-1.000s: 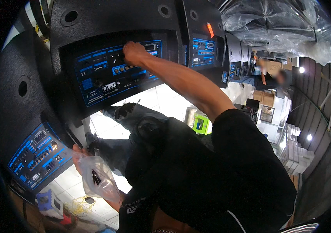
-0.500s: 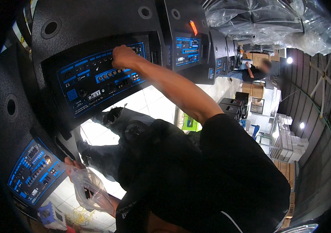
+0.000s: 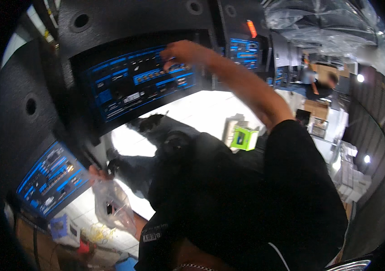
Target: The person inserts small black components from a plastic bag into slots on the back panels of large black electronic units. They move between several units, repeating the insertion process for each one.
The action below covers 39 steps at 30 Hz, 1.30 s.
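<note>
Right hand (image 3: 181, 53), fingers curled, presses rigid control panel (image 3: 133, 86) buttons; left hand (image 3: 96, 172) pinches a limp, light clear plastic bag (image 3: 113, 205) by its top.

Dressed in a black short-sleeved shirt (image 3: 301, 189), sleeve ending just above the right elbow, forearm bare below it. Small pale printed patch (image 3: 152, 235) on the front of the shirt near the lower edge of the view. Thin silver chain (image 3: 192, 267) at the neck, barely in view. Dark trousers (image 3: 174, 135) and black shoes (image 3: 154, 123) further down. No gloves, no watch, no rings visible on the right hand (image 3: 181, 53); left hand (image 3: 97, 172) equally bare
</note>
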Each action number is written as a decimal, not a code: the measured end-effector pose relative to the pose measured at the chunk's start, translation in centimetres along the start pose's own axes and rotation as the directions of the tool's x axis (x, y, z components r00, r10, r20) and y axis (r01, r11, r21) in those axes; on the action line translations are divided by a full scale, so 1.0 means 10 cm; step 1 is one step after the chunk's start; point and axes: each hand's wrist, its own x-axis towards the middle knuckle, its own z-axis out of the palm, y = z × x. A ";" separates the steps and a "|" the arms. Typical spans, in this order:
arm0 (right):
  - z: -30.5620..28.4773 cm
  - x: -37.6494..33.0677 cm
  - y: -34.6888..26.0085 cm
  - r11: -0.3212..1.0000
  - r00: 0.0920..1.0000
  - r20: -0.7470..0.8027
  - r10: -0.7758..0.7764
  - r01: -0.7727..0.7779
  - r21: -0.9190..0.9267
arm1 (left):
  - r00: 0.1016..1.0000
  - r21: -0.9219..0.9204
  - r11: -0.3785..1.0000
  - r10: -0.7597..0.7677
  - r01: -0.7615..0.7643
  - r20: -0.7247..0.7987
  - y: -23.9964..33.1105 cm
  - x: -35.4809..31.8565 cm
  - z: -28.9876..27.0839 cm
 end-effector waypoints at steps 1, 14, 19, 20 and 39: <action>-0.04 -0.01 -0.01 0.996 0.999 -0.004 -0.033 0.033 -0.084 | 1.000 0.008 1.000 0.023 -0.024 0.013 -0.02 0.02 -0.01; 0.16 -0.22 -0.16 0.855 0.992 -0.109 -0.061 -0.004 -0.519 | 0.842 0.612 0.790 0.300 0.044 -0.449 -0.61 0.49 0.88; 0.26 -0.58 -1.29 0.832 0.571 -0.611 0.549 -0.304 0.464 | 0.793 0.565 0.779 0.153 0.270 -0.590 -0.78 0.31 1.41; 0.39 -0.81 -1.43 0.816 0.484 -0.685 0.545 -0.116 0.567 | 0.792 0.583 0.745 0.124 0.324 -0.598 -0.85 0.32 1.38; -1.28 -4.25 -4.55 0.689 -0.797 -0.605 0.006 0.442 -0.575 | 0.784 0.839 -0.127 -0.304 0.530 -0.541 -3.40 1.44 0.81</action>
